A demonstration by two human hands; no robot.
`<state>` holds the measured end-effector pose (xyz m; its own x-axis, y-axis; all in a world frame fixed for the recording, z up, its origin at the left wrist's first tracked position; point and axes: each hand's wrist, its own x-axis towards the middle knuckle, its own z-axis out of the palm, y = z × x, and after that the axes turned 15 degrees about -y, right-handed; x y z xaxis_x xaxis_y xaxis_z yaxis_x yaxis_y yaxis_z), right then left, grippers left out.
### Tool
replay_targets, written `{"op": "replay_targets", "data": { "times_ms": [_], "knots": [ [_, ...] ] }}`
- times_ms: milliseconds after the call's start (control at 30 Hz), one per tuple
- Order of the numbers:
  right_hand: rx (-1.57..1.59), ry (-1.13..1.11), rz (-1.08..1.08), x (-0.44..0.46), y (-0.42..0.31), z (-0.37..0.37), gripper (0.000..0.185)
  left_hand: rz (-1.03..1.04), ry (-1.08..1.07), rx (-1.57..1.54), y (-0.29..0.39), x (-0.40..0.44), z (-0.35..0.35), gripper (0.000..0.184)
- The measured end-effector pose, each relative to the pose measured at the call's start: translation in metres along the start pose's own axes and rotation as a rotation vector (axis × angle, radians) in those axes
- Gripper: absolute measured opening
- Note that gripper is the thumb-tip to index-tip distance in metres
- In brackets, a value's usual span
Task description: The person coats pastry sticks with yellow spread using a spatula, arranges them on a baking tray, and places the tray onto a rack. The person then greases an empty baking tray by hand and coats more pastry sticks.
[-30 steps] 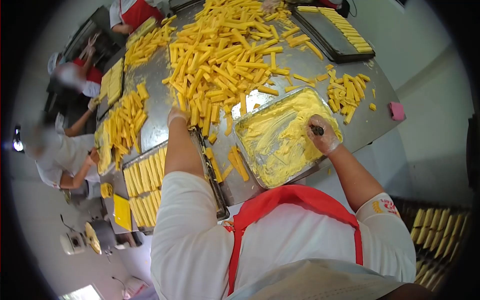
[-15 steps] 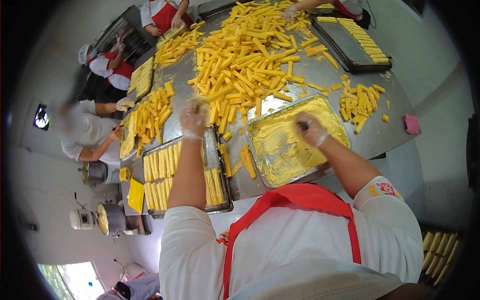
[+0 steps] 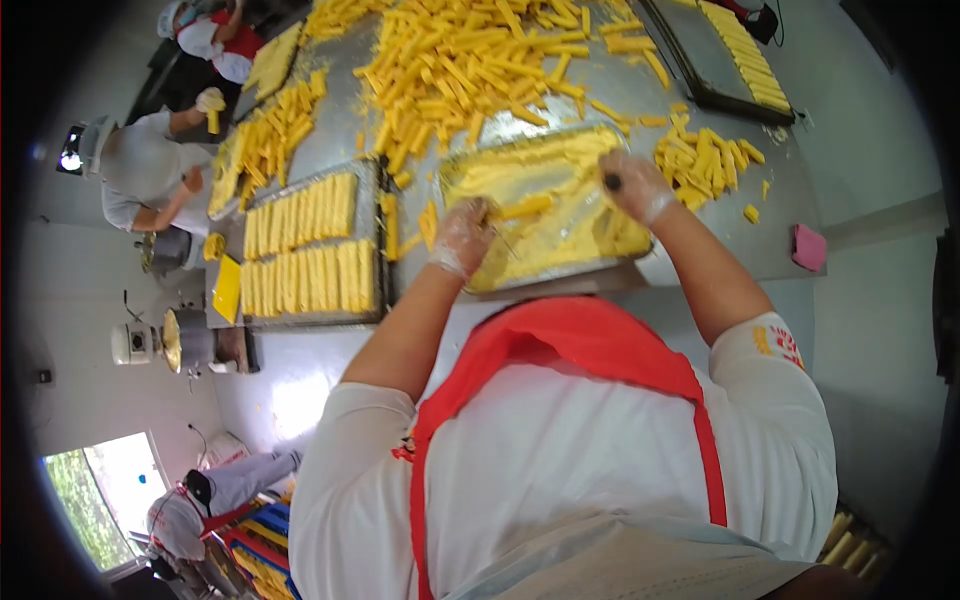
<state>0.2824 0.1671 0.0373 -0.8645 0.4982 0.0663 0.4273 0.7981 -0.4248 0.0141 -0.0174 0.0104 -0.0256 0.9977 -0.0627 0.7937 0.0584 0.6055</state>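
My left hand (image 3: 466,236), in a clear glove, is closed on one end of a yellow stick (image 3: 526,207) held over the left part of a metal tray (image 3: 548,275). Pale yellow cream (image 3: 580,228) is smeared across the inside of this tray. At the tray's upper right, my gloved right hand (image 3: 636,188) is wrapped round a tool with a dark handle (image 3: 613,182); the tool's far end cannot be made out. Left of my left hand, a dark baking tray (image 3: 382,225) holds two rows of coated sticks (image 3: 305,280).
A large heap of yellow sticks (image 3: 450,70) covers the table's back part, with a smaller pile (image 3: 705,165) at right. Another baking tray (image 3: 715,75) lies at back right, and a pink block (image 3: 808,247) at the right edge. A co-worker (image 3: 150,165) stands at left.
My left hand has moved from the heap to the cream tray, bringing a yellow stick along. My right hand stays over the tray. The view has shifted.
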Motion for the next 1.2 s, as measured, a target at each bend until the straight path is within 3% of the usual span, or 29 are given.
{"op": "replay_targets", "data": {
  "times_ms": [67,133,233,367,433,467,533,633,667,700,733,767,833,933,967,1033,1067,1133,1200],
  "knots": [
    [0.006,0.070,0.013,0.003,-0.013,-0.007,0.013,-0.036,0.001,-0.113,0.022,-0.001,0.005,0.027],
    [0.450,0.185,-0.193,0.006,-0.040,-0.001,0.010,-0.160,0.028,-0.210,0.033,0.000,0.016,0.029],
    [0.778,-0.004,-0.168,0.006,-0.071,0.010,0.009,-0.166,0.109,-0.062,0.038,0.002,0.032,0.024],
    [0.745,0.115,-0.139,0.014,0.007,0.044,0.009,-0.182,0.047,-0.083,0.056,-0.008,0.025,0.022],
    [0.526,0.076,0.026,0.011,0.011,0.021,0.007,0.102,0.080,0.197,0.048,-0.007,0.028,0.019],
    [0.528,0.073,0.025,0.009,0.004,0.015,0.007,0.099,0.080,0.197,0.047,-0.008,0.029,0.019],
    [0.645,-0.007,-0.240,0.000,-0.038,0.004,0.009,0.331,0.012,0.492,0.053,-0.010,0.026,0.017],
    [0.834,-0.007,-0.146,0.005,-0.032,0.025,0.012,0.354,-0.123,0.530,0.053,-0.017,0.020,0.015],
    [0.678,-0.023,0.002,0.005,-0.015,0.027,0.011,0.351,-0.119,0.534,0.050,-0.018,0.020,0.015],
    [0.524,-0.057,0.145,0.005,-0.007,0.021,0.011,0.302,-0.083,0.465,0.045,-0.018,0.022,0.016],
    [0.522,-0.062,0.132,0.003,-0.011,0.012,0.011,0.251,-0.043,0.396,0.043,-0.018,0.022,0.016],
    [0.532,-0.023,0.041,0.000,-0.021,0.007,0.011,0.236,-0.033,0.397,0.041,-0.015,0.022,0.016],
    [0.700,0.021,-0.157,-0.006,-0.053,0.012,0.012,-0.110,-0.020,0.235,0.044,-0.008,0.023,0.020],
    [0.605,-0.027,-0.215,-0.009,-0.078,0.026,0.008,-0.284,-0.150,0.054,0.040,-0.006,0.008,0.032],
    [0.597,-0.038,-0.236,-0.007,-0.068,0.036,0.008,-0.240,-0.164,-0.024,0.029,-0.007,0.005,0.034],
    [0.384,0.194,-0.181,-0.008,-0.038,0.051,0.008,-0.228,-0.120,-0.036,0.025,-0.019,-0.016,0.031],
    [0.348,0.128,-0.020,-0.010,-0.036,0.045,0.010,-0.208,-0.096,-0.042,0.020,-0.026,-0.026,0.028],
    [0.344,0.107,0.025,-0.009,-0.041,0.041,0.011,-0.049,0.172,0.079,-0.014,-0.040,-0.048,0.020],
    [0.381,0.127,0.021,-0.008,-0.042,0.048,0.012,-0.083,0.475,0.028,-0.060,-0.054,-0.072,0.016]
  ]
}}
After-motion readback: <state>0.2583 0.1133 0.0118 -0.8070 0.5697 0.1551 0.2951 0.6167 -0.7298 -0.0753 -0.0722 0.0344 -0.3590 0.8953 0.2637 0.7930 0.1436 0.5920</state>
